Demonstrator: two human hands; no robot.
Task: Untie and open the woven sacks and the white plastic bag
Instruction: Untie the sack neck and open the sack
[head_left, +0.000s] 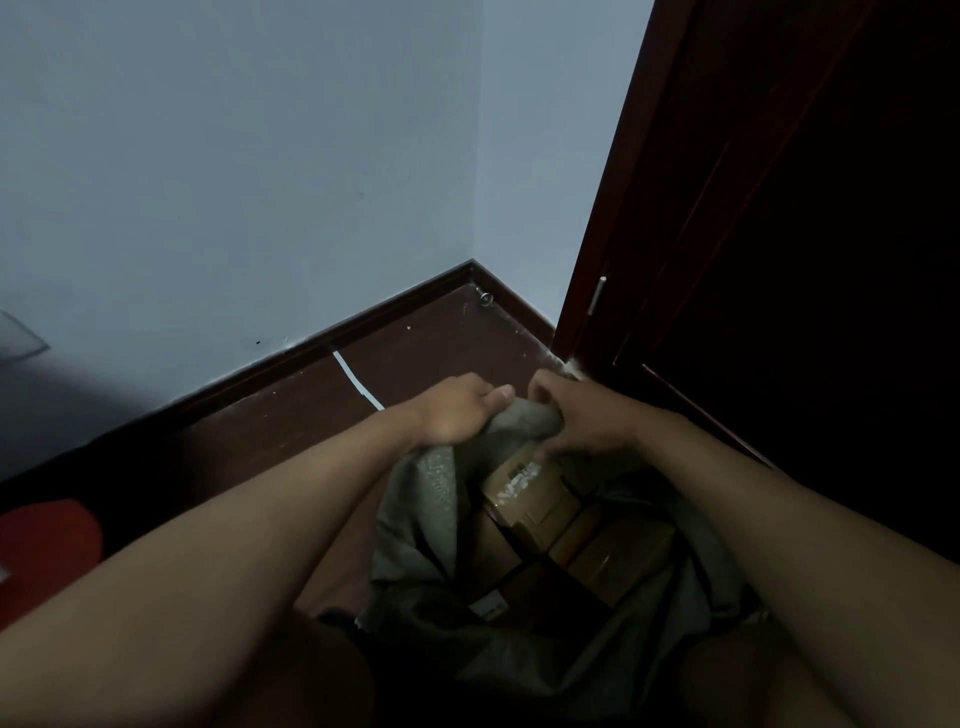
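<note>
One sack (415, 499) is already open, boxes (524, 499) showing; both hands, left (457, 415) and right (582, 421), pinch its rim at 12 o'clock. Other bags are unseen.

- No writing could be read anywhere.
- The top box (524, 491) in the open sack (426, 499) bore a strip of tape with dark print, too blurred to make out.
- A white label (488, 605) lower in the sack showed dark marks, also unreadable.
</note>
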